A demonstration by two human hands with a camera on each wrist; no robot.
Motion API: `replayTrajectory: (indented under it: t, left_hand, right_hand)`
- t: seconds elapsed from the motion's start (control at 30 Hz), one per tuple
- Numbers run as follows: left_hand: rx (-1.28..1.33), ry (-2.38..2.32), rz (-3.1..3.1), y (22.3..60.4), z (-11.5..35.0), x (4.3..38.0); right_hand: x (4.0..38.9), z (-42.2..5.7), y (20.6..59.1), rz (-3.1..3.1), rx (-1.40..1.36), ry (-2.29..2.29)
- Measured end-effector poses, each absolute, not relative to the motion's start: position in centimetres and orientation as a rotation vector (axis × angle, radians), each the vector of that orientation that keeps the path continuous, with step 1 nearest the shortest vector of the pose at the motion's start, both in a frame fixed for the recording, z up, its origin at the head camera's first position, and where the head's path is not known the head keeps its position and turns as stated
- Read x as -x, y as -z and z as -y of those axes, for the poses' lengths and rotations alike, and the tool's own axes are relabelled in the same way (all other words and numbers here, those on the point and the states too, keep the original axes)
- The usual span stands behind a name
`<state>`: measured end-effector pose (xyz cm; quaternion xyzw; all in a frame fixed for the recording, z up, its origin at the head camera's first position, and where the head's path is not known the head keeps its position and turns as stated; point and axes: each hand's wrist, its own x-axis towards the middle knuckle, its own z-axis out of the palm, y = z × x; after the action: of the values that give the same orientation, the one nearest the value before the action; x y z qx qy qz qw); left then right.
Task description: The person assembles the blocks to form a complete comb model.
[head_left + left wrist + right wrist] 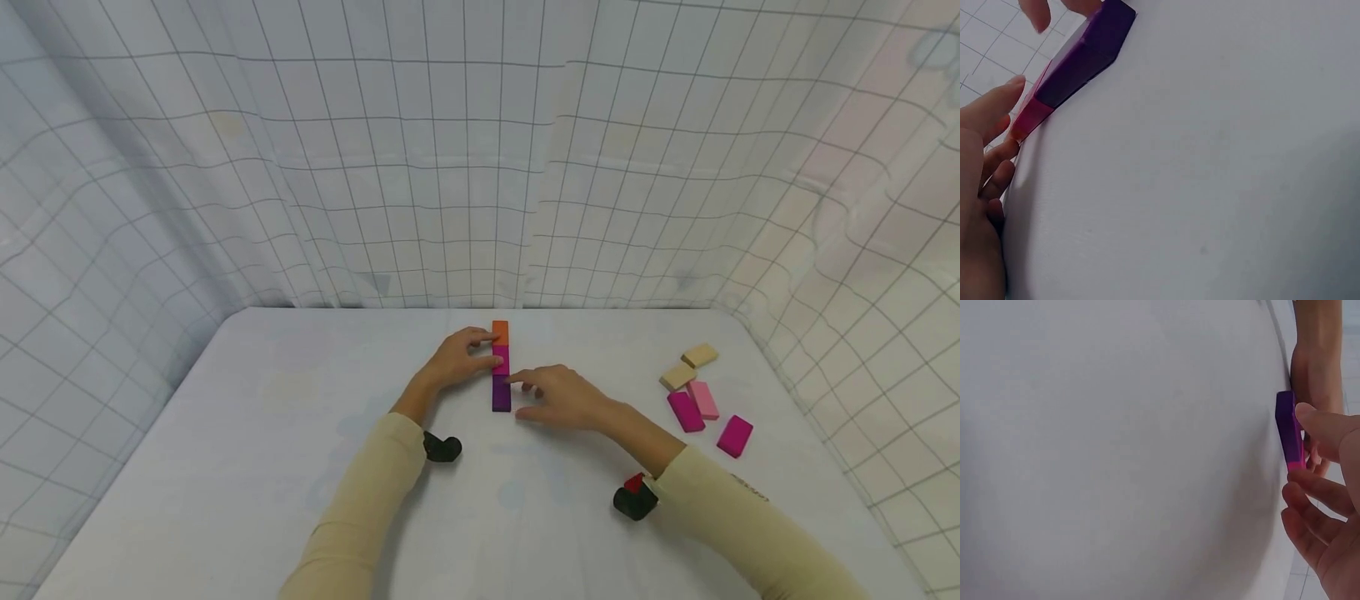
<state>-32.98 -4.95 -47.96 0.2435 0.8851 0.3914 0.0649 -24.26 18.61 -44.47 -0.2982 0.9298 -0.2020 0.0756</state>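
Note:
Three small blocks lie end to end in a straight row on the white table: orange [500, 327] farthest, magenta [501, 367] in the middle and purple [502, 398] nearest. From the left, my left hand [456, 358] reaches the row, its index fingertip at the orange block and its thumb at the magenta one. My right hand [566, 398] is on the other side, index fingertip right at the purple block's far end, thumb held apart. In the right wrist view the purple block [1287, 431] appears beside the right thumb and fingers, which are loosely spread.
At the right of the table [262, 417] lie two tan blocks [678, 377], a light pink block [703, 400] and two loose magenta blocks [735, 436]. A white grid-patterned curtain [480, 167] encloses the back and sides.

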Motion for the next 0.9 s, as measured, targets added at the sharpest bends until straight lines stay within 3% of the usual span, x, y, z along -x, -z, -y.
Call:
replayTrajectory:
  t: [0.9]
  left_hand:
    - [-0.74, -0.996, -2.598, 47.5, 5.2, 33.2]
  right_hand:
    - [18.5, -30.8, 42.2, -2.62, 0.819, 0.837]
